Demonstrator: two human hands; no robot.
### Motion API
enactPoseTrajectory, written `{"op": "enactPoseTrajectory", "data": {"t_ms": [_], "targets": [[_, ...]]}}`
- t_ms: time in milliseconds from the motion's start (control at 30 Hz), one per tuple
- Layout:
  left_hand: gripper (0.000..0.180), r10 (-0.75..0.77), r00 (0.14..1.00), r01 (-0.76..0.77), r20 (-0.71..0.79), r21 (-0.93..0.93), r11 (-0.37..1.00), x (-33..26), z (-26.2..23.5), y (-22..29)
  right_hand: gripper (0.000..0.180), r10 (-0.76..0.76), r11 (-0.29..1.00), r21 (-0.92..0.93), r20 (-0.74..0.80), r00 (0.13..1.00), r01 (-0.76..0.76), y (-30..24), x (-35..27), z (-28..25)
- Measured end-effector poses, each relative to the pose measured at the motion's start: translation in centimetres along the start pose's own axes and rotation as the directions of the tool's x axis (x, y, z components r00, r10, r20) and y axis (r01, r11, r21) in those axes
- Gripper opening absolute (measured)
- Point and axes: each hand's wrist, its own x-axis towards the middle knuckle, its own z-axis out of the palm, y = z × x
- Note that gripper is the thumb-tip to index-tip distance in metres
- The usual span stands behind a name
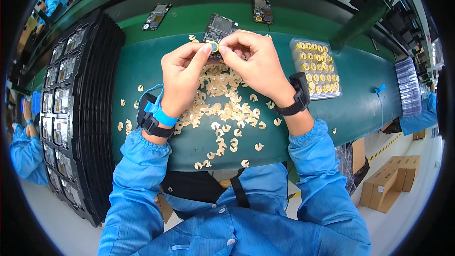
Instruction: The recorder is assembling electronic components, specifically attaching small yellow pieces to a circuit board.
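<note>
Between the thumb and forefinger of my left hand [182, 68] is a small round button cell [214, 47] with a yellow rim. My right hand [253, 59] is closed in a pinch right at the cell's right edge; whatever lies between its fingertips is too small to make out. Just behind the fingers lies a dark circuit board [221, 24] with a silver metal shield, its near part covered by my hands. Many small beige C-shaped pieces [220, 87] are heaped and scattered on the green mat [142, 147] beneath my wrists.
A clear tray [316, 68] of yellow-rimmed cells stands right of my hand. Two more circuit boards [156, 17] [262, 11] lie toward the back. Tall stacked black trays [71, 114] with boards flank the left; stacked clear trays [407, 85] stand far right. Other people work at both sides.
</note>
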Motion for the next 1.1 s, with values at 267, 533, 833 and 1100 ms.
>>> {"op": "enactPoseTrajectory", "data": {"t_ms": [267,533,833,1100], "targets": [[0.022,-0.008,1.000,0.008,-0.006,-0.007,1.000,-0.06,0.03,0.01,0.011,0.006,1.000,0.015,-0.008,1.000,-0.006,0.33,-0.06,0.24],[0.016,-0.009,0.999,0.010,-0.052,0.016,1.000,0.09,0.18,0.40,0.010,-0.098,0.992,-0.081,-0.038,0.994,0.095,0.24,0.05,0.35],[0.014,0.060,0.998,-0.057,-0.023,0.094,0.994,-0.34,0.37,0.22,0.009,-0.235,0.954,-0.207,-0.076,0.969,0.215,0.36,-0.15,0.84],[0.016,0.045,0.999,-0.047,0.020,0.123,0.991,-0.45,0.35,0.60,0.008,-0.262,0.955,-0.161,-0.055,0.963,0.251,0.17,-0.20,0.85]]}}
